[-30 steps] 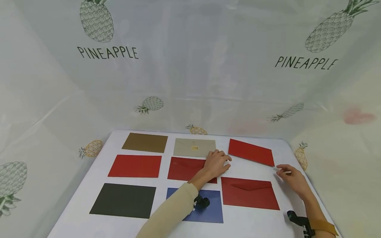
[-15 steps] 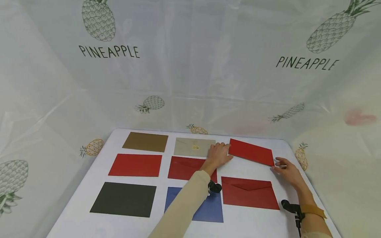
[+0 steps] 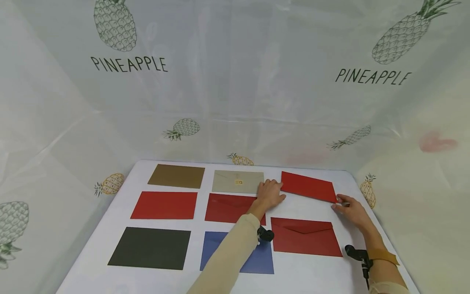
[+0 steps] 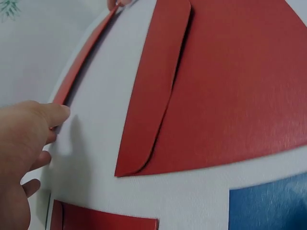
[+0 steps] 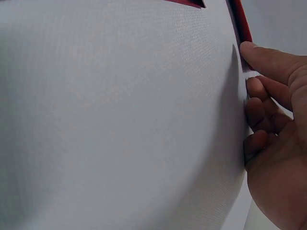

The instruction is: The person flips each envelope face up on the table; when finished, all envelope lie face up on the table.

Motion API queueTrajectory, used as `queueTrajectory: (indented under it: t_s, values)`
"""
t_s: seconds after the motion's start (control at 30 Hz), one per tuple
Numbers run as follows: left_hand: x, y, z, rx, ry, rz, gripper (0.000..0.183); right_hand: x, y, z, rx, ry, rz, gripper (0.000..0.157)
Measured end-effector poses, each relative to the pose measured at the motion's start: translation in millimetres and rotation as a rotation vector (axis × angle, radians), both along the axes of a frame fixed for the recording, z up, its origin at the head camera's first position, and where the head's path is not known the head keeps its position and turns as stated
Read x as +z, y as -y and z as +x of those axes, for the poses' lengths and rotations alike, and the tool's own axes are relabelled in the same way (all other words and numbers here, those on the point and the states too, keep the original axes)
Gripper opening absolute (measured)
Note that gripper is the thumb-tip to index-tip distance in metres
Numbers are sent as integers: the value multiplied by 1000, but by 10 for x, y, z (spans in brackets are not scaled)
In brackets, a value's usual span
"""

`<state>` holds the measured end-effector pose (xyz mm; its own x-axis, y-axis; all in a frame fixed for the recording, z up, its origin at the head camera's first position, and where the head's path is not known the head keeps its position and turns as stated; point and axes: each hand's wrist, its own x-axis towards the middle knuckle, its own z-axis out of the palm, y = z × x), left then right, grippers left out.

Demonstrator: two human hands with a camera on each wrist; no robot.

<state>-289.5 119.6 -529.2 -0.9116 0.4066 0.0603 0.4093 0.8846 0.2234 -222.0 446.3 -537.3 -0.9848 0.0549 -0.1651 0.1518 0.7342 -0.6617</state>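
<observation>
A bright red envelope (image 3: 307, 186) lies slantwise at the table's back right, its near edge slightly raised with a shadow beneath. At its left end my left hand (image 3: 269, 193) pinches it; the left wrist view shows the thumb (image 4: 58, 115) on the near side of the red edge (image 4: 85, 57). My right hand (image 3: 353, 210) pinches the right corner, the thumb (image 5: 268, 60) on the red edge (image 5: 242, 21) in the right wrist view. The index fingers are partly hidden behind it. Below it lies a darker red envelope (image 3: 305, 239), flap side up.
On the white table (image 3: 89, 265) lie a brown envelope (image 3: 177, 176), a beige one (image 3: 227, 181) with a gold sticker, a red one (image 3: 165, 205), a dark green one (image 3: 150, 248). My left arm partly covers a red envelope (image 3: 224, 208) and a blue one (image 3: 214, 247).
My left hand has moved slightly to the envelope's left end and now pinches it. My right hand has come up and left onto the right corner. The envelope has barely moved.
</observation>
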Motion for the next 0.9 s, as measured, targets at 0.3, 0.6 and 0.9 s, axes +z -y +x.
queueTrajectory:
  t_s: [0.3,0.6,0.9]
  values:
    - [18,-26,23,11,32,80,40,-5,-18,18,-10,-4,1,71]
    - [24,51,0,18,5,208,29,-11,-30,43,-35,-89,20,59]
    - [66,161,36,-26,-15,332,26,0,-4,82,-32,-187,74,59]
